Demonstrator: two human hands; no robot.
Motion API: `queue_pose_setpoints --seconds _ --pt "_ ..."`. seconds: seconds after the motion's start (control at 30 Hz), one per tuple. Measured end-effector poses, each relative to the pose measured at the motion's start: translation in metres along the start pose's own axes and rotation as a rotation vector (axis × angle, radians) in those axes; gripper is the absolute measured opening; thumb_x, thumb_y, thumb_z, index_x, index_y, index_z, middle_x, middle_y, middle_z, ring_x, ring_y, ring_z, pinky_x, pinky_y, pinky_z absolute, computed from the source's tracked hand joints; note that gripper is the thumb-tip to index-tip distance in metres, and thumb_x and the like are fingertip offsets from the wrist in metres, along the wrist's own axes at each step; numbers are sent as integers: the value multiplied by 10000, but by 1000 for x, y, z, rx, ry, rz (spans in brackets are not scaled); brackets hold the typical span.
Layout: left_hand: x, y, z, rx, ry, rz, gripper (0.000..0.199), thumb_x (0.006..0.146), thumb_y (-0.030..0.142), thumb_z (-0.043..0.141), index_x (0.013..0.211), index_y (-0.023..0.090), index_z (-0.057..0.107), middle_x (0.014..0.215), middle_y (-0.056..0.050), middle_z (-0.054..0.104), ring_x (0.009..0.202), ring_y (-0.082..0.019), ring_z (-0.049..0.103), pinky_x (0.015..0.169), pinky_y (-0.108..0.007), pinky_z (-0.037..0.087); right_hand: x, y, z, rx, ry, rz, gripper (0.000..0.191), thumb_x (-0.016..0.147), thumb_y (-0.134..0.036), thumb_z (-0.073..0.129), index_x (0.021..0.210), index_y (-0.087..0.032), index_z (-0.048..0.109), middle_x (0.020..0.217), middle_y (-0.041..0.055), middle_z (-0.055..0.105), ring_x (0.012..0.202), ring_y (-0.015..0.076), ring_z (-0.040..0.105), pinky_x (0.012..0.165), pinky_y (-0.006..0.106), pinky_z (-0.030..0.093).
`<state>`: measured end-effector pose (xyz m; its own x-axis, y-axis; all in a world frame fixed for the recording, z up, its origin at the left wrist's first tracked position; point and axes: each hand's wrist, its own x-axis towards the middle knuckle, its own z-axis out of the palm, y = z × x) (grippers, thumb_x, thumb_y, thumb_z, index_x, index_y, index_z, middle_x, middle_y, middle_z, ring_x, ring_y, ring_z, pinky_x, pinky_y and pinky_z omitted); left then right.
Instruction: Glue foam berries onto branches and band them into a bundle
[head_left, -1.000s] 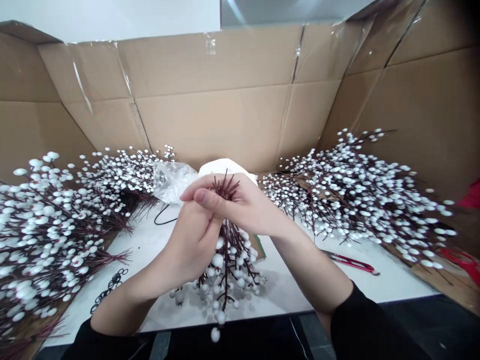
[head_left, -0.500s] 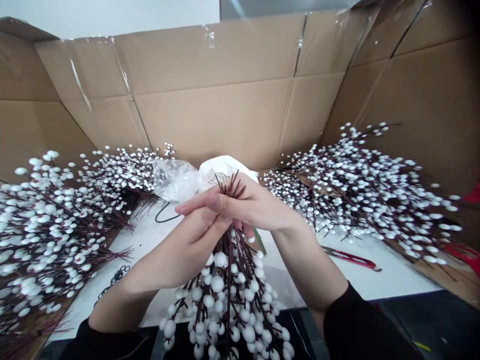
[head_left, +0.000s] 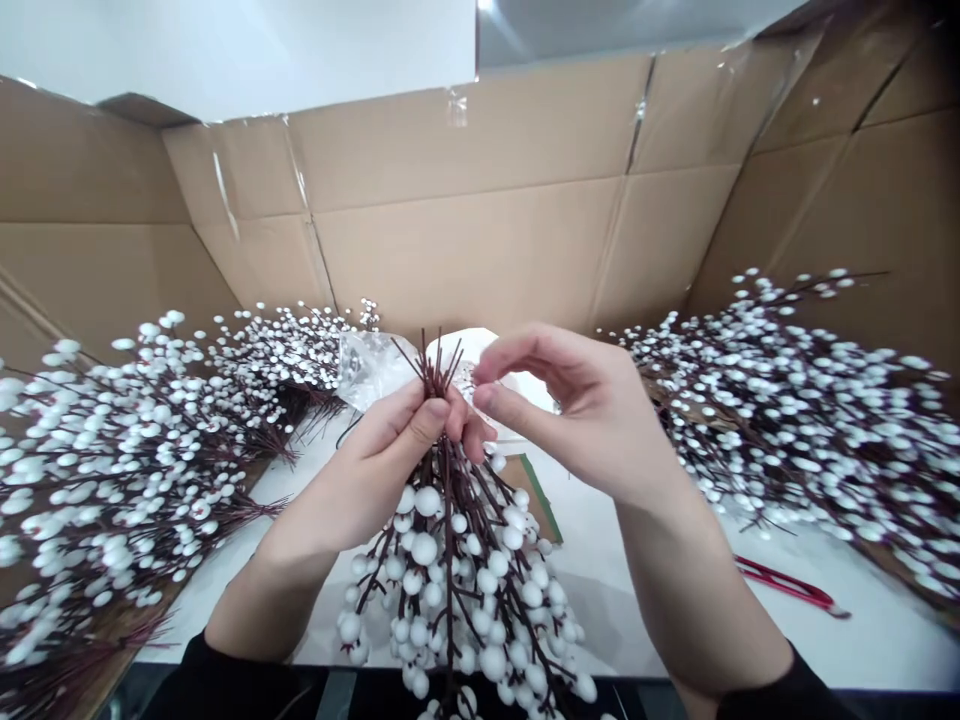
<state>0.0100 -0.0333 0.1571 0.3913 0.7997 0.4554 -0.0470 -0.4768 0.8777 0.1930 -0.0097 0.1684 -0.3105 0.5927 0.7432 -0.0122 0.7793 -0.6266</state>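
A bunch of dark stems with white berries (head_left: 491, 580) hangs head down in front of me, its bare stem ends pointing up. My left hand (head_left: 390, 450) is wrapped round the stems just below those ends. To the right of the stem ends, my right hand (head_left: 577, 410) is raised and apart from the bunch, its thumb and fingers curved toward each other. Between these fingertips a gap shows at the side, but whether something small is held there I cannot make out.
White-berry stems lie piled at the left (head_left: 135, 460) and right (head_left: 810, 410). Behind my hands are a clear plastic bag (head_left: 367, 368) and white wrapping. A red cutter (head_left: 791, 582) lies at the right, a green-edged card (head_left: 536, 495) near the middle. Cardboard walls (head_left: 465, 240) surround the table.
My right hand has come off the stems and moved right, away from my left hand, which keeps hold of the bunch. The whole view has shifted slightly.
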Motion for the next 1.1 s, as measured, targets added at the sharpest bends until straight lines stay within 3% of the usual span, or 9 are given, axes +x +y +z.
queue_pose_setpoints --seconds 0.1,0.27,0.5,0.57,0.67,0.73,0.93,1.1 --pt "-2 5 -3 -18 -33 -28 274 1007 327 436 809 194 571 797 2 595 840 -109 570 785 -205 453 -3 -8 6 -112 21 -135 140 829 -105 684 740 -194 623 688 -31 683 695 120 646 752 290 518" --pt "-5 6 -5 45 -18 32 262 1005 301 449 800 194 574 813 5 598 817 -102 559 789 -204 437 -7 -13 15 -296 157 -338 166 810 -53 680 739 -195 629 721 -20 679 705 113 614 716 268 503" --pt "-1 1 -9 256 1 204 249 1002 303 418 811 199 540 845 -27 594 825 -158 555 790 -281 449 -9 -15 18 -387 149 -319 103 812 -137 706 762 -177 625 745 4 642 705 110 608 652 246 493" --pt "2 1 -11 336 13 267 250 1002 305 400 810 202 522 867 -34 598 874 -176 564 871 -320 442 -10 -16 18 -398 126 -311 102 824 -148 695 764 -180 620 750 8 637 707 115 612 644 246 494" --pt "6 1 -13 479 22 397 229 998 264 381 813 210 504 846 -16 606 877 -173 586 1096 -409 305 -10 -16 19 -440 110 -308 98 838 -131 668 778 -193 621 762 18 640 705 131 616 630 259 499" --pt "8 0 -15 557 32 483 197 986 224 381 825 220 495 817 0 604 849 -167 605 1166 -444 191 -11 -17 19 -468 131 -315 114 832 -122 671 780 -208 617 755 14 638 688 137 613 615 264 501" --pt "11 -6 -16 678 98 635 160 915 161 423 829 246 527 796 -15 662 1005 -224 646 1201 -483 93 -12 -21 21 -493 163 -345 138 841 -111 658 814 -237 607 766 2 640 688 129 614 620 257 516" --pt "17 -13 -16 616 200 730 168 924 220 454 803 255 565 765 -12 684 978 -227 661 1209 -506 64 -10 -17 20 -501 113 -336 146 812 -96 677 809 -214 591 784 0 644 743 130 630 669 252 517"
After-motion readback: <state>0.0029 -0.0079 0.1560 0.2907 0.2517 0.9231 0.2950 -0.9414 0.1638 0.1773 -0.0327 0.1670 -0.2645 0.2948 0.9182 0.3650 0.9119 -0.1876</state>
